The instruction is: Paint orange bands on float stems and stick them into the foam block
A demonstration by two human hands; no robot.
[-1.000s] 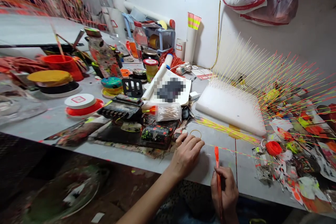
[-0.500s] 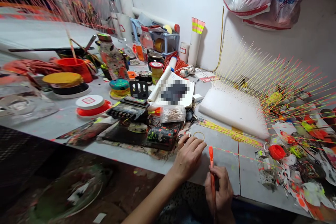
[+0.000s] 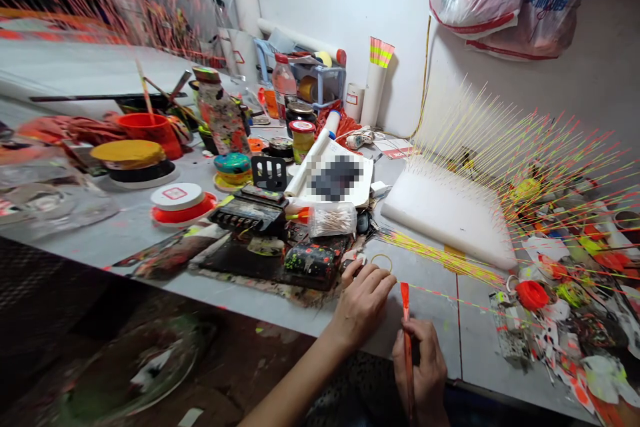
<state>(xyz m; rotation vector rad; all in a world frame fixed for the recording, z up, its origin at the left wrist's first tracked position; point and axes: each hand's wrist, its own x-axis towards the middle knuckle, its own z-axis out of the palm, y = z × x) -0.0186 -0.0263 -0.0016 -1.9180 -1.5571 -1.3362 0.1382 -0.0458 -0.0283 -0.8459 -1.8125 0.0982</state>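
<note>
My right hand [image 3: 421,363] is closed around the handle of a paintbrush [image 3: 409,353], held upright with its orange-coated tip up against a thin striped stick [image 3: 457,297]. The stick is banded in red and yellow-green and stretches right from the fingers of my left hand [image 3: 364,301]. My left hand is closed in a pinch at the stick's left end, beside a black paint-speckled cylinder [image 3: 311,263]; its fingertips are partly hidden. Just beyond the fingers lies a yellow ring [image 3: 382,263]. A bundle of thin yellow sticks [image 3: 440,255] rests on the table farther back.
A white foam block [image 3: 445,217] bristling with upright thin sticks stands at the back right. Paint-smeared scraps and an orange cup [image 3: 532,295] crowd the right side. Left are a white-lidded tub [image 3: 177,196], jars and a red cup [image 3: 150,137]. A clear swab box [image 3: 333,220] sits mid-table.
The whole view has shifted slightly, so everything appears a little lower and to the right. Both hands, the brush and the striped stick keep nearly the same places relative to each other.
</note>
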